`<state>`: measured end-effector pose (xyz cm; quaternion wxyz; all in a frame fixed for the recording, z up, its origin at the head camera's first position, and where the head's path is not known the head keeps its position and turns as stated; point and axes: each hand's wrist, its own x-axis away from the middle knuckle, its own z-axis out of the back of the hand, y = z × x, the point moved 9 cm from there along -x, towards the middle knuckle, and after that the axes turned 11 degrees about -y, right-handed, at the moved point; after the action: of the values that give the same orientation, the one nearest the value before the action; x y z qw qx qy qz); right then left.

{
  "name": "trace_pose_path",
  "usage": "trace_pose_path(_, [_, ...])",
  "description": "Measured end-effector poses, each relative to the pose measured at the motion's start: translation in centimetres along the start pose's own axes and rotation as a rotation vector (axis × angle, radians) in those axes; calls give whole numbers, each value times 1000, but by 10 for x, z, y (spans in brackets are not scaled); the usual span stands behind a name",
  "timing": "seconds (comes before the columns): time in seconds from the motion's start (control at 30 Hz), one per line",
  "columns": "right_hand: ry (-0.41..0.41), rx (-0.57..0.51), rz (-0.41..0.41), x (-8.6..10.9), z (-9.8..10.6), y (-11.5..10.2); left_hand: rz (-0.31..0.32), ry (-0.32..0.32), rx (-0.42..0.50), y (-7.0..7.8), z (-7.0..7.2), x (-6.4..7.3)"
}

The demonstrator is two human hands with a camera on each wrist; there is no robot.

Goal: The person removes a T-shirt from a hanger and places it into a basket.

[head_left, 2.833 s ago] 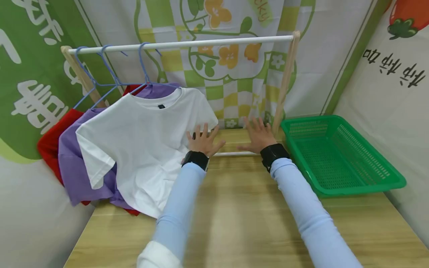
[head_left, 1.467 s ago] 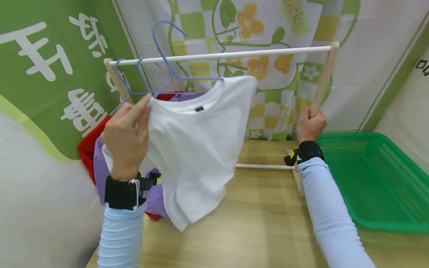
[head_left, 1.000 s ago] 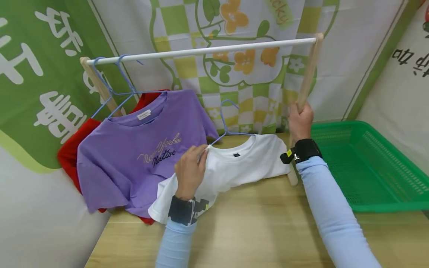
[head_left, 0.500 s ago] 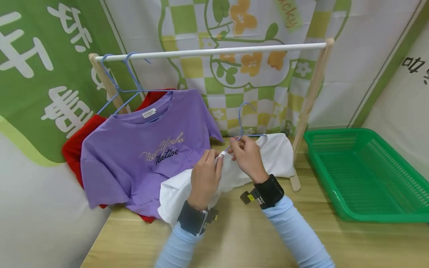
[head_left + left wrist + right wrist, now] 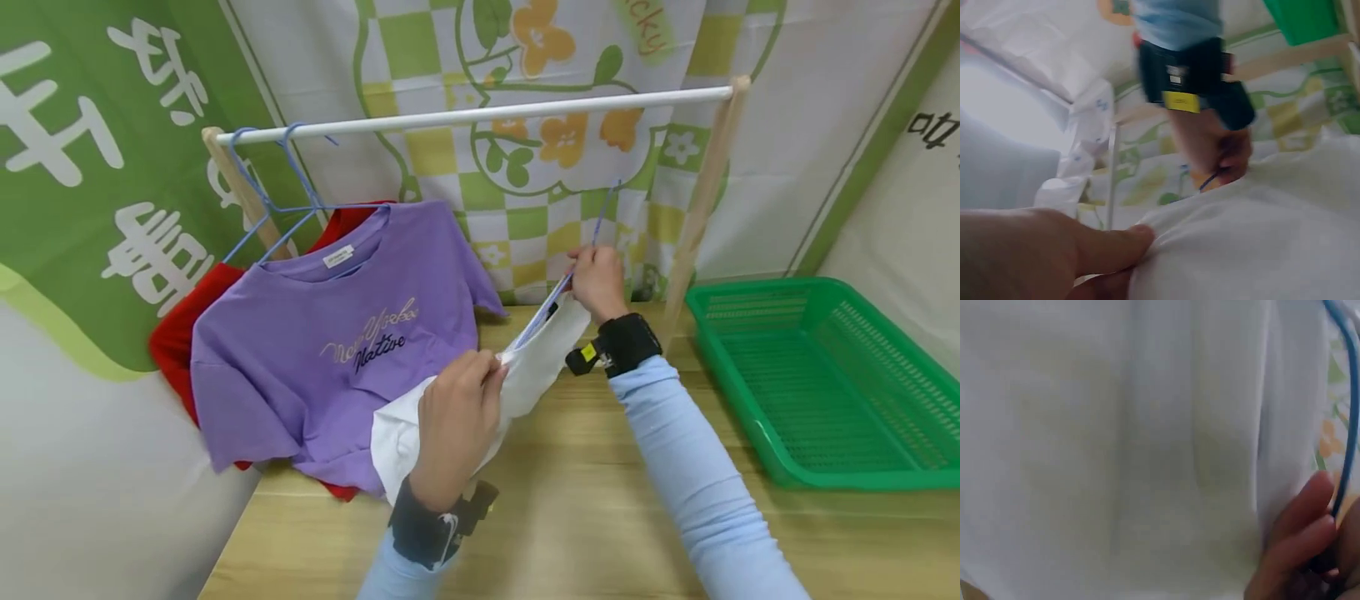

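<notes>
So I'm standing here watching, and the white shirt (image 5: 542, 371) is looking super light and floppy, folding in on itself wherever nobody's holding it. Guessing it's thin cotton, so nothing fragile, just the sort of cloth that's going to be sagging and bunching if you're grabbing it mid-body. I'd be going for the shoulder, right by the neckline, since that's giving you a firm edge. The blue hanger (image 5: 602, 215) is seeming like the stiff bit: skinny, light, probably kinda smooth, so I'd be taking it just under the hook.

Left hand (image 5: 454, 423) is pinching the shirt at the near left end of the neckline, thumb against fingers. Right hand (image 5: 600, 282) is gripping the hanger farther off and to the right, below the hook; whether it's also catching some cloth I honestly can't tell, the right wrist view is mostly blurry white.

The shirt itself is stretching between the two hands, sloping from near left to far right, with the rest drooping below over the table (image 5: 555, 508). Its near left part is lying in front of the purple shirt (image 5: 337, 333), and the green basket (image 5: 862, 478) is sitting well apart, off to the right
</notes>
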<state>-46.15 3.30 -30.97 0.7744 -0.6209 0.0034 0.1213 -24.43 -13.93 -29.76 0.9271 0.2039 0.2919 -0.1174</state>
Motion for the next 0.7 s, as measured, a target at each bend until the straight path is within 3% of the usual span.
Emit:
trace_pose_path(0.13, [-103, -149, -71, -5, 11, 3, 0, -35, 6, -2, -4, -1])
trace_pose_path(0.23, [-218, -232, -100, 11, 6, 0, 53, -70, 38, -16, -18, -9])
trace_pose_path(0.33, [-306, -224, -96, 40, 3, -4, 140, -109, 101, -39, -38, -16])
trace_pose_path(0.53, [-508, -97, -54, 117, 13, -21, 292, -199, 177, -84, -73, -24])
trace_pose_path(0.7, [-579, -110, -10, 157, 38, -43, 364, -250, 193, -107, -94, -25])
